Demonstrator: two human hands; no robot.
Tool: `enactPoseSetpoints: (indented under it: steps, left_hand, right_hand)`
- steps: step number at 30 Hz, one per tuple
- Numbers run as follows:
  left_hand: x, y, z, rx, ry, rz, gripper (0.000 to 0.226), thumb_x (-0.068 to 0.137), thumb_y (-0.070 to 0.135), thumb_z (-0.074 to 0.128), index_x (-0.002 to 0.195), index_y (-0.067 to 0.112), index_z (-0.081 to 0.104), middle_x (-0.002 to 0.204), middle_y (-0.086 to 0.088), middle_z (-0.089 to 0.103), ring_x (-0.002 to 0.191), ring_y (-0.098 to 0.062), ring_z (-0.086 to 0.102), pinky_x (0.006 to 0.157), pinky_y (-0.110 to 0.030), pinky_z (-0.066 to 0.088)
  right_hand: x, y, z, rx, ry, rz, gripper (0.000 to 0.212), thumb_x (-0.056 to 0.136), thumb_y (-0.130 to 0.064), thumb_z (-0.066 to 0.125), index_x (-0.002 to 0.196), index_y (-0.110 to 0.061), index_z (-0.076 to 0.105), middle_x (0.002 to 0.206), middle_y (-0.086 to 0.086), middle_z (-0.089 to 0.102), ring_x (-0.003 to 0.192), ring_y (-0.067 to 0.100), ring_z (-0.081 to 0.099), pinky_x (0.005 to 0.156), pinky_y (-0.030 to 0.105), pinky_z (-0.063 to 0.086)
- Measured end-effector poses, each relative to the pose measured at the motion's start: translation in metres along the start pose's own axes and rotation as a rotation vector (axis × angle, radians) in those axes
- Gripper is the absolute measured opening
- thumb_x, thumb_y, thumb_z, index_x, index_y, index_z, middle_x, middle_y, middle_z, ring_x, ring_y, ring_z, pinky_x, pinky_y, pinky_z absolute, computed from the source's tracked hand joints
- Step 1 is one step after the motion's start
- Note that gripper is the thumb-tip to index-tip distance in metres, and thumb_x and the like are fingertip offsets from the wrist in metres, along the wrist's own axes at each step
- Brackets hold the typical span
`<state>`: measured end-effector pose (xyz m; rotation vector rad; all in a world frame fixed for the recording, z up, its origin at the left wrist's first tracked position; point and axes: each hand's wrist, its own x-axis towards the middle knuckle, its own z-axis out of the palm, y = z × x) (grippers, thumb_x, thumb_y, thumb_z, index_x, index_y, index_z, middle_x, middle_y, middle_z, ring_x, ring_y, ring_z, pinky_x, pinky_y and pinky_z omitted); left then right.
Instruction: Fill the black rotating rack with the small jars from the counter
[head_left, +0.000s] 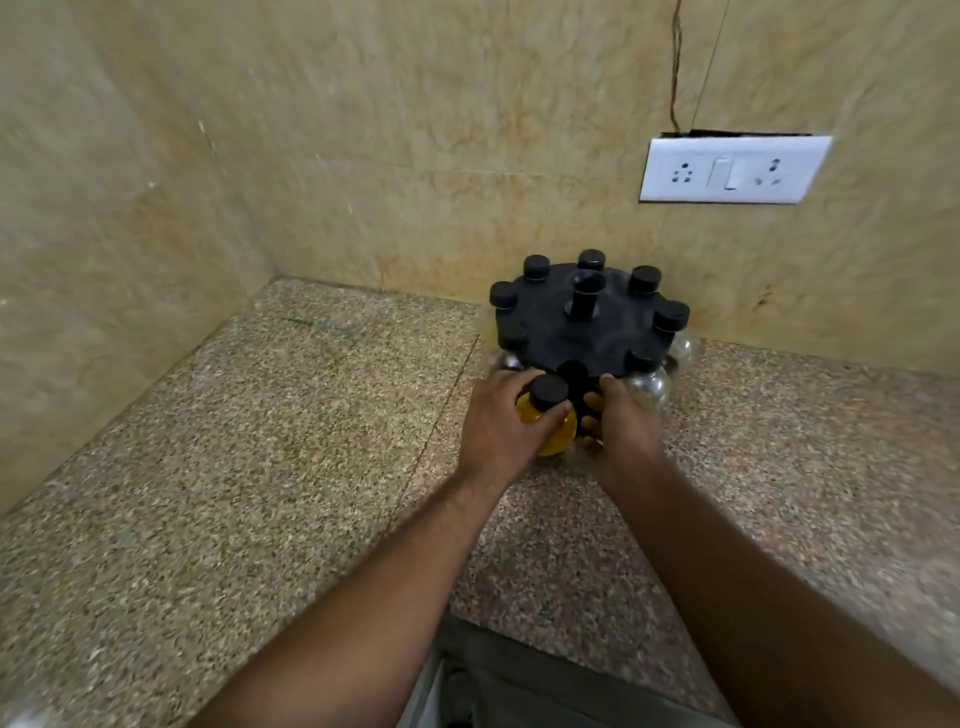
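Observation:
The black rotating rack (556, 332) stands on the speckled granite counter (260, 467) close to the back wall, with a black post at its centre. Several small black-capped jars hang around its rim. One notch at the near edge, right behind my hands, holds no jar. My left hand (498, 423) grips a small jar (553, 426) with yellow contents and a black cap, held just in front of that notch. My right hand (621, 421) is beside the jar, its fingers curled against the jar's right side and the rack's near edge.
Beige tiled walls meet in a corner at the back left. A white switch and socket plate (732, 169) is on the back wall, right of the rack. The counter's front edge (571, 629) runs near my forearms.

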<state>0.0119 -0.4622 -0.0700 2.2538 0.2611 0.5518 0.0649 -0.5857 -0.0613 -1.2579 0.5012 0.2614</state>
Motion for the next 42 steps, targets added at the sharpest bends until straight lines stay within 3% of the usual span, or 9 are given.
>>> enactPoseSetpoints:
  steps: [5,13,17,22,27,37,42]
  left_hand:
    - [0.011,0.004,0.005,0.002,-0.021,0.019,0.049,0.08,0.046,0.078,0.121,0.022,0.067,0.113,0.003,0.057,0.109,-0.012,0.051,0.093,-0.027,0.044]
    - [0.034,-0.001,0.01,0.019,-0.067,0.041,0.055,0.078,0.049,0.079,0.124,0.022,0.067,0.113,0.005,0.055,0.111,-0.014,0.052,0.097,-0.033,0.049]
    - [0.04,-0.001,0.018,0.034,-0.108,0.098,0.057,0.08,0.048,0.078,0.128,0.021,0.065,0.114,0.001,0.05,0.111,-0.018,0.051,0.097,-0.037,0.049]
    - [0.044,-0.002,0.032,0.144,-0.039,0.129,0.056,0.083,0.052,0.073,0.127,0.019,0.063,0.119,-0.003,0.045,0.11,-0.021,0.051,0.09,-0.039,0.053]
    - [0.044,0.004,0.039,0.194,0.008,0.072,0.055,0.084,0.054,0.07,0.127,0.02,0.061,0.121,-0.003,0.044,0.11,-0.022,0.051,0.086,-0.043,0.054]
    - [0.043,0.001,0.032,0.114,0.006,0.037,0.062,0.079,0.054,0.076,0.127,0.017,0.063,0.123,-0.002,0.049,0.117,-0.02,0.051,0.093,-0.039,0.052]
    - [0.029,0.0,0.02,0.104,0.019,0.048,0.07,0.081,0.061,0.071,0.136,0.022,0.054,0.128,0.0,0.049,0.119,-0.015,0.047,0.092,-0.027,0.046]
  right_hand:
    - [0.016,-0.011,-0.011,-0.003,-0.16,0.144,0.027,0.101,-0.036,0.053,0.097,-0.013,0.066,0.061,-0.005,0.05,0.047,0.01,0.036,0.044,0.024,0.031]
    - [0.03,-0.017,-0.007,0.033,-0.156,0.181,0.021,0.095,-0.032,0.063,0.081,-0.018,0.058,0.057,-0.006,0.047,0.04,0.008,0.032,0.036,0.022,0.028]
    - [0.026,-0.018,-0.005,-0.004,-0.068,0.139,0.018,0.093,-0.027,0.068,0.082,-0.014,0.062,0.059,-0.002,0.051,0.04,0.008,0.035,0.038,0.022,0.029]
    - [0.026,-0.017,-0.008,-0.062,-0.051,0.093,0.019,0.091,-0.029,0.071,0.084,-0.013,0.063,0.061,0.0,0.052,0.043,0.01,0.039,0.041,0.025,0.031]
    - [0.026,-0.015,-0.006,-0.098,-0.022,0.054,0.024,0.09,-0.031,0.072,0.093,-0.008,0.067,0.06,0.002,0.053,0.04,0.01,0.04,0.039,0.024,0.032]
    - [0.017,-0.011,-0.009,-0.073,-0.013,0.005,0.018,0.093,-0.029,0.068,0.087,-0.012,0.064,0.062,0.001,0.054,0.046,0.011,0.043,0.042,0.024,0.034]
    - [0.005,-0.01,-0.019,-0.068,-0.022,-0.042,0.008,0.092,-0.018,0.066,0.087,-0.013,0.066,0.063,-0.001,0.055,0.05,0.011,0.044,0.044,0.025,0.034]
